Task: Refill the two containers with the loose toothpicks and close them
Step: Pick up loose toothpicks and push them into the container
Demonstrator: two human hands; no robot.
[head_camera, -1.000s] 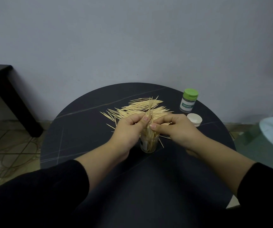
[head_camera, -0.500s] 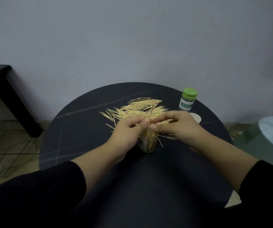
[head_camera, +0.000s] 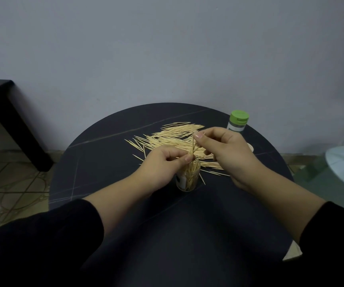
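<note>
We pinch thin wooden toothpick bundle [head_camera: 193,147] in left grip [head_camera: 167,160] and right grip [head_camera: 227,150] over clear open container [head_camera: 188,179], part full; large loose pile [head_camera: 167,139] awaits mid-counter; green-capped container [head_camera: 237,121] closed.

Round dark table [head_camera: 105,183] with loose toothpicks [head_camera: 167,139], two containers, white lid [head_camera: 251,147].

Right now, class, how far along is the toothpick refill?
Done: the green-lidded container stands closed, though its fill cannot be seen. In hand: the left hand and right hand pinch a thin bunch over the open container, which is partly filled. Left: the loose pile on the table must go in, and the white lid, mostly hidden behind the right hand, must go on.
</note>
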